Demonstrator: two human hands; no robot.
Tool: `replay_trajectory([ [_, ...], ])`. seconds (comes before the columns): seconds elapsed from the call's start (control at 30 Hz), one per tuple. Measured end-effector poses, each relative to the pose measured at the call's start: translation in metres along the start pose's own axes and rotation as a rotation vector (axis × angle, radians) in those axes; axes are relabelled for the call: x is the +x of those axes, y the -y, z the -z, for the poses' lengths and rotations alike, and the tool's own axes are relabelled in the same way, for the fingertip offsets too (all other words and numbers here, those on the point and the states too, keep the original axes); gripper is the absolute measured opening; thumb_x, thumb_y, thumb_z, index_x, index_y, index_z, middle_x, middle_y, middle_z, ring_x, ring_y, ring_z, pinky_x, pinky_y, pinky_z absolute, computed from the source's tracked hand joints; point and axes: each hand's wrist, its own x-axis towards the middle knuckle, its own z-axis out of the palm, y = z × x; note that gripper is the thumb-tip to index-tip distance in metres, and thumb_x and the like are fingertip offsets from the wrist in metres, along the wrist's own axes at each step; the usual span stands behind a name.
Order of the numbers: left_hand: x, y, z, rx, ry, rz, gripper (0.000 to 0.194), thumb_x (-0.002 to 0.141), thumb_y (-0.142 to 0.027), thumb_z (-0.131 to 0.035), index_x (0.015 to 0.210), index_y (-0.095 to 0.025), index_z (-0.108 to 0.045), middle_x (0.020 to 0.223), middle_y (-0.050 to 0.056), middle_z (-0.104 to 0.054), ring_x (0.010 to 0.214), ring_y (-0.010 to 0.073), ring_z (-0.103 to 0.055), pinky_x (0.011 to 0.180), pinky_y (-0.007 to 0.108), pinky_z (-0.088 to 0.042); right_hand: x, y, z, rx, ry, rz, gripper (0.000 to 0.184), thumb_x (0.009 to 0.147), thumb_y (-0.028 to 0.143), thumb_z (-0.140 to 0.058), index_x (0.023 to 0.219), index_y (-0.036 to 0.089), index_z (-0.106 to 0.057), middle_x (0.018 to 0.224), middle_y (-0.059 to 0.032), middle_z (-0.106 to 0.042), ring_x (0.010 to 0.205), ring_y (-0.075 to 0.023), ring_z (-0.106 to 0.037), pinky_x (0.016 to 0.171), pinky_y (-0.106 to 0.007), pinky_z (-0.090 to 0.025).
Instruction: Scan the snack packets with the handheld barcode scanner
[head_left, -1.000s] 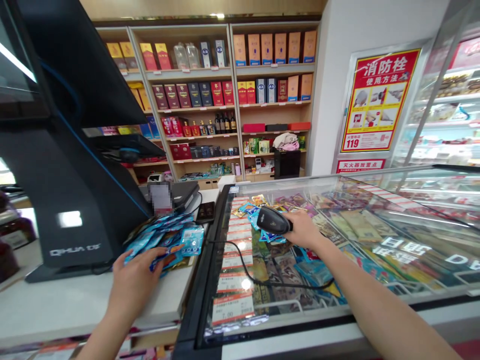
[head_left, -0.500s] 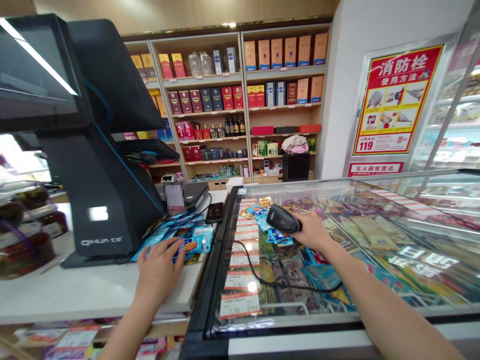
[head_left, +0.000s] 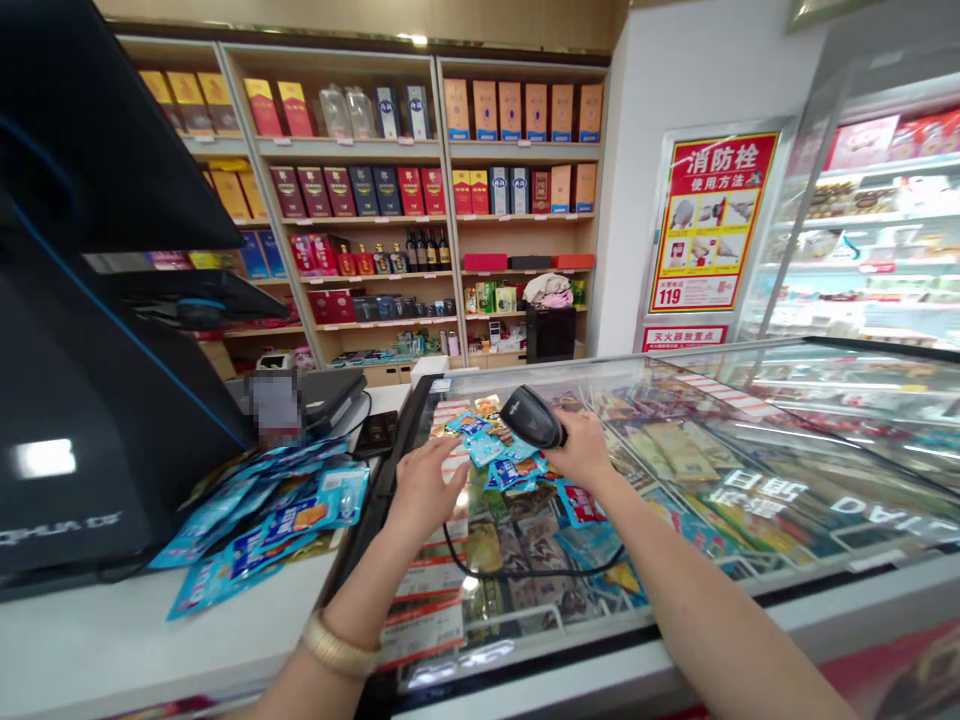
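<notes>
Your right hand (head_left: 581, 450) grips the black scanner (head_left: 531, 416) over the glass freezer lid (head_left: 675, 470), its head pointing left and down at the small heap of blue snack packets (head_left: 495, 455) lying on that lid. Your left hand (head_left: 424, 485), fingers spread and holding nothing, sits just left of that heap, fingertips touching the nearest packet. Relative to the scanner, the heap lies directly below and slightly left, between both hands.

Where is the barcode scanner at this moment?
The barcode scanner is in the right hand, held over the freezer's glass lid, just right of the small blue packets that the left hand reaches toward.
</notes>
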Motion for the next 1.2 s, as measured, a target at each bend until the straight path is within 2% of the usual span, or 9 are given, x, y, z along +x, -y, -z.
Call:
replay_trajectory([
  [0.13, 0.01, -0.008, -0.034, -0.025, 0.141, -0.02, 0.043, 0.082, -0.038, -0.058, 0.119, -0.018, -0.066, 0.126, 0.014, -0.067, 0.12, 0.0294, -0.059, 0.105, 0.044, -0.042, 0.0, 0.001, -0.001, -0.011, 0.01, 0.001, 0.021, 0.072, 0.03, -0.058, 0.088, 0.02, -0.067, 0.088, -0.0068, -0.073, 0.083, -0.0233, -0.063, 0.08, -0.033, -0.032],
  [0.23, 0.017, -0.02, -0.05, -0.079, 0.203, -0.06, 0.048, 0.086, -0.039, -0.054, 0.127, -0.015, -0.06, 0.129, 0.016, -0.064, 0.121, 0.0287, -0.059, 0.103, 0.041, -0.044, 0.0, 0.002, -0.001, -0.009, 0.013, 0.008, 0.021, 0.071, 0.03, -0.059, 0.089, 0.02, -0.066, 0.091, -0.0064, -0.074, 0.083, -0.0229, -0.063, 0.079, -0.032, -0.031],
  [0.4, 0.026, -0.041, -0.065, -0.072, 0.289, -0.073, 0.045, 0.089, -0.041, -0.051, 0.125, -0.017, -0.061, 0.119, 0.016, -0.069, 0.112, 0.0293, -0.064, 0.094, 0.039, -0.048, 0.0, 0.001, -0.003, 0.017, 0.021, 0.009, 0.02, 0.071, 0.028, -0.059, 0.088, 0.02, -0.065, 0.087, -0.006, -0.073, 0.084, -0.0228, -0.064, 0.079, -0.032, -0.031],
  [0.53, 0.025, -0.044, -0.071, 0.027, 0.297, -0.054, 0.035, 0.09, -0.039, -0.049, 0.115, -0.023, -0.067, 0.111, 0.012, -0.073, 0.106, 0.0277, -0.066, 0.09, 0.038, -0.048, -0.001, 0.0, -0.004, 0.02, 0.023, 0.016, 0.026, 0.073, 0.028, -0.058, 0.095, 0.02, -0.067, 0.092, -0.0065, -0.074, 0.088, -0.0235, -0.065, 0.08, -0.033, -0.032],
  [0.73, 0.021, -0.035, -0.058, 0.03, 0.247, -0.017, 0.034, 0.09, -0.029, -0.049, 0.118, -0.029, -0.069, 0.107, 0.007, -0.074, 0.104, 0.0237, -0.065, 0.091, 0.035, -0.047, -0.003, 0.001, -0.005, 0.015, 0.0, 0.052, 0.033, 0.073, 0.03, -0.058, 0.102, 0.02, -0.069, 0.095, -0.0092, -0.075, 0.089, -0.0254, -0.065, 0.079, -0.033, -0.034],
  [0.87, 0.019, -0.024, -0.037, 0.067, 0.13, 0.068, 0.034, 0.091, -0.029, -0.048, 0.117, -0.027, -0.071, 0.108, 0.01, -0.074, 0.103, 0.0262, -0.066, 0.094, 0.039, -0.047, -0.005, 0.0, -0.006, -0.022, -0.005, 0.052, 0.025, 0.07, 0.028, -0.057, 0.09, 0.02, -0.07, 0.083, -0.0076, -0.073, 0.08, -0.0248, -0.064, 0.077, -0.033, -0.034],
  [0.93, 0.017, -0.015, -0.025, -0.027, 0.088, 0.134, 0.035, 0.092, -0.027, -0.047, 0.118, -0.025, -0.071, 0.112, 0.009, -0.073, 0.1, 0.0242, -0.067, 0.093, 0.037, -0.049, -0.005, -0.001, -0.007, -0.041, 0.005, 0.053, 0.018, 0.071, 0.029, -0.056, 0.081, 0.02, -0.068, 0.077, -0.0069, -0.072, 0.077, -0.0242, -0.063, 0.076, -0.032, -0.035],
  [1.07, 0.009, 0.008, -0.005, -0.249, -0.021, 0.252, 0.034, 0.089, -0.024, -0.051, 0.116, -0.021, -0.071, 0.113, 0.007, -0.073, 0.096, 0.0208, -0.069, 0.092, 0.034, -0.051, -0.008, -0.004, -0.01, -0.06, -0.016, 0.085, 0.021, 0.072, 0.03, -0.055, 0.086, 0.021, -0.068, 0.083, -0.0078, -0.073, 0.079, -0.0249, -0.064, 0.077, -0.033, -0.036],
  [1.2, 0.001, 0.028, 0.001, -0.396, -0.132, 0.284, 0.026, 0.086, -0.033, -0.056, 0.094, -0.019, -0.077, 0.115, 0.008, -0.072, 0.111, 0.0233, -0.065, 0.099, 0.037, -0.049, -0.009, -0.005, -0.013, -0.061, 0.004, 0.119, 0.019, 0.074, 0.03, -0.055, 0.084, 0.02, -0.068, 0.084, -0.0084, -0.073, 0.078, -0.0251, -0.065, 0.077, -0.034, -0.037],
])
